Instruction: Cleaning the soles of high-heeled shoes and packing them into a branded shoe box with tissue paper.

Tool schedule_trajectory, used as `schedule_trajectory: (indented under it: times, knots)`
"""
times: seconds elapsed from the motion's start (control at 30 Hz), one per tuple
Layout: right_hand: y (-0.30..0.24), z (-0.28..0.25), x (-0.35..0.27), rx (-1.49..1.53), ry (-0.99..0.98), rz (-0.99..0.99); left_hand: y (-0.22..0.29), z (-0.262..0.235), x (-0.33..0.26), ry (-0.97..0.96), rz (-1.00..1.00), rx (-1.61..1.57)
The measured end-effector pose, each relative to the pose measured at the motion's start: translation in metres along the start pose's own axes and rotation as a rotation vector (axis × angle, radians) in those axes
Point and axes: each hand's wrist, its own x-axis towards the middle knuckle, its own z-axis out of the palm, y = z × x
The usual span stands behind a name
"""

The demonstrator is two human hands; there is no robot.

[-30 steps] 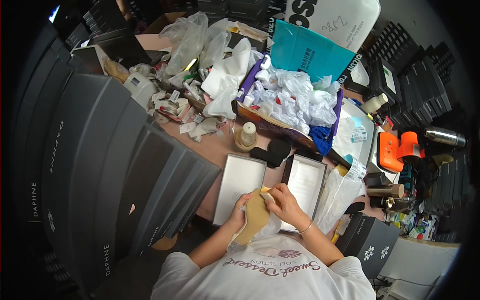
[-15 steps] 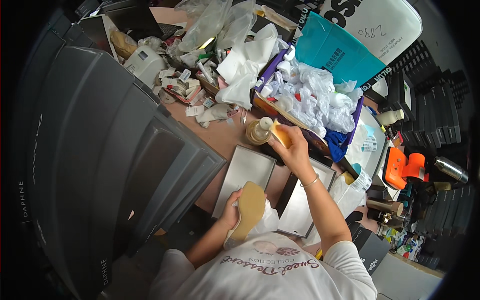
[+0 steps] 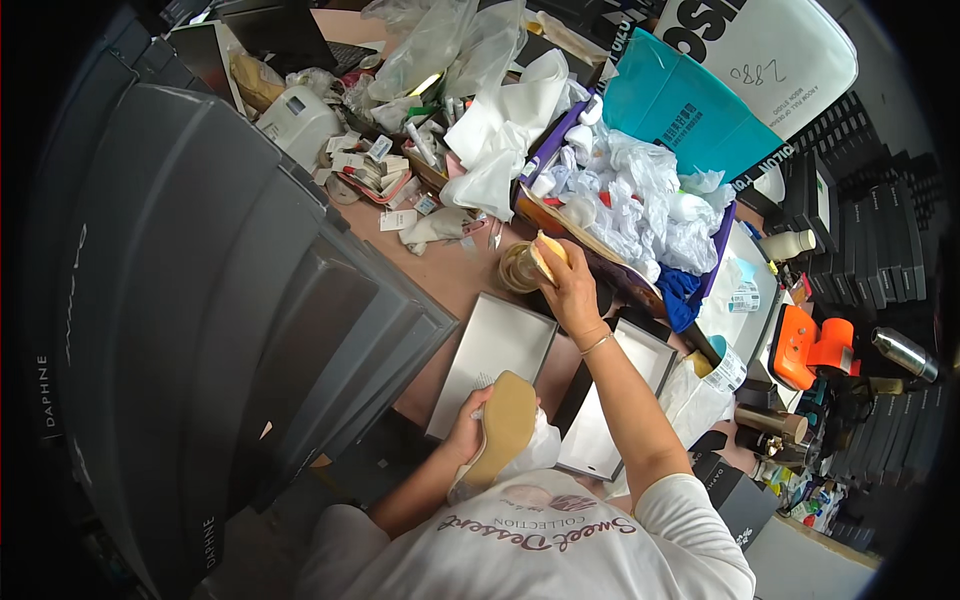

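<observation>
Now my right hand (image 3: 572, 292), at the shoe (image 3: 510, 408) a second ago, reaches forward, pinching a yellow pad (image 3: 550, 256) at the bottle (image 3: 515, 270), while my left hand (image 3: 464, 428) grips that shoe sole-up close to me.

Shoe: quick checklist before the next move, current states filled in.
1. Shoe held in the left grip: ok.
2. Tan sole turned toward the camera: ok.
3. Yellow pad held in the right grip: ok.
4. Bottle upright on the table: ok.
5. Pad touching the bottle's top: cannot tell; it overlaps the top in this view.
6. Pad wetted: cannot tell; no liquid can be made out on it.
</observation>
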Motion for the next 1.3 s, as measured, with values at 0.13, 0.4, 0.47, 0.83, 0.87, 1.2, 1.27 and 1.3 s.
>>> schedule_trajectory:
  times: [0.13,0.4,0.47,0.83,0.87,1.2,1.27,1.3]
  knots:
    - [0.006,0.01,0.001,0.085,0.033,-0.003,-0.004,-0.005,-0.006,-0.072,-0.041,0.041]
    - [-0.011,-0.046,-0.01,0.108,0.334,0.158,-0.001,0.012,-0.028,-0.172,-0.107,0.076]
    - [0.022,-0.049,-0.03,0.632,0.591,0.459,-0.008,0.01,-0.026,-0.161,-0.109,0.13]
    - [0.0,-0.026,-0.028,0.368,0.549,0.321,-0.003,0.007,-0.027,-0.151,0.028,0.128]
    - [-0.003,-0.019,-0.02,0.017,0.442,0.109,-0.002,0.01,-0.027,-0.15,0.041,0.094]
    - [-0.034,-0.044,-0.033,0.186,0.003,0.283,-0.004,0.02,-0.031,-0.117,0.077,0.017]
    - [-0.069,-0.074,-0.082,0.402,-0.057,0.385,-0.005,0.022,-0.026,-0.127,0.064,0.052]
    - [-0.096,-0.091,-0.104,0.501,-0.096,0.427,-0.006,0.026,-0.025,-0.124,0.051,0.064]
